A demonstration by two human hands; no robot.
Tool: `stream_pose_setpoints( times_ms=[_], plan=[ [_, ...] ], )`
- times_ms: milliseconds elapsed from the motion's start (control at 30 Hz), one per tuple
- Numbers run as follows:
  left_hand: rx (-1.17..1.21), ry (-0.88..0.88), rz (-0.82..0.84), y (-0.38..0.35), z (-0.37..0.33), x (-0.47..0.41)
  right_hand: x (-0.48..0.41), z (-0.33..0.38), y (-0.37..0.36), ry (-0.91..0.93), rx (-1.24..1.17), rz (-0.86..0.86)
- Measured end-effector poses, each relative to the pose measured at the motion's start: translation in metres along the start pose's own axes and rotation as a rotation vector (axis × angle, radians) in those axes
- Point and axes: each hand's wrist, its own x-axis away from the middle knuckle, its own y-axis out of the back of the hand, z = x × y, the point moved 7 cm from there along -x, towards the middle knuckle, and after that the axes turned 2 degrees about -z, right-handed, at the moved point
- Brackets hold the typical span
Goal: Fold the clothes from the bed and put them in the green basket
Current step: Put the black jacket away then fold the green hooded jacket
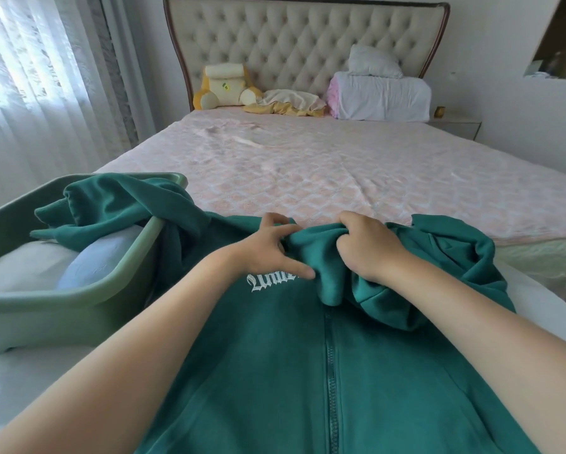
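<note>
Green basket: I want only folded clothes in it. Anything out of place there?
Yes: a sleeve of the unfolded green zip hoodie hangs over the basket rim onto the folded light clothes inside, while the left hand and right hand grip its bunched top.

Home bedroom. A wide bed [308,165] is filling the room, a tufted headboard [291,37] backing it. Pillows [383,96] and a yellow plush toy [222,86] are lying there; sheer curtains [29,77] are hanging left, and a nightstand [455,127] is sitting right.

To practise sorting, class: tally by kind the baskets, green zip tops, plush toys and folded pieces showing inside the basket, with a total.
Green basket: 1
Green zip top: 1
Plush toy: 1
Folded pieces in basket: 2 (white piece, blue piece)
Total: 5
</note>
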Motion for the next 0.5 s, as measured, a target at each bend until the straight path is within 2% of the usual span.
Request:
stream_pose_setpoints(
  times_ms=[67,133,233,300,367,467,500],
  plan=[
    [-0.205,-0.1,-0.197,0.006,-0.007,-0.002,0.006,0.005,-0.007,-0.001,0.028,0.106],
    [-0.349,-0.165,-0.421,0.021,-0.015,0.002,0.01,0.01,-0.012,0.025,0.164,0.16],
    [-0.567,-0.281,-0.65,0.042,-0.018,0.011,0.012,0.024,-0.014,0.203,0.434,0.078],
    [-0.616,-0.332,-0.747,0.054,-0.011,0.019,0.015,0.034,-0.015,0.256,0.384,0.042],
    [-0.715,-0.295,-0.656,0.052,0.004,0.017,0.018,0.039,-0.026,0.233,0.248,0.114],
    [-0.823,-0.064,-0.171,0.025,0.038,0.004,0.036,0.044,-0.059,0.183,0.061,0.348],
    [-0.835,0.026,-0.06,0.021,0.046,0.004,0.044,0.046,-0.07,0.192,0.042,0.441]
  ],
)
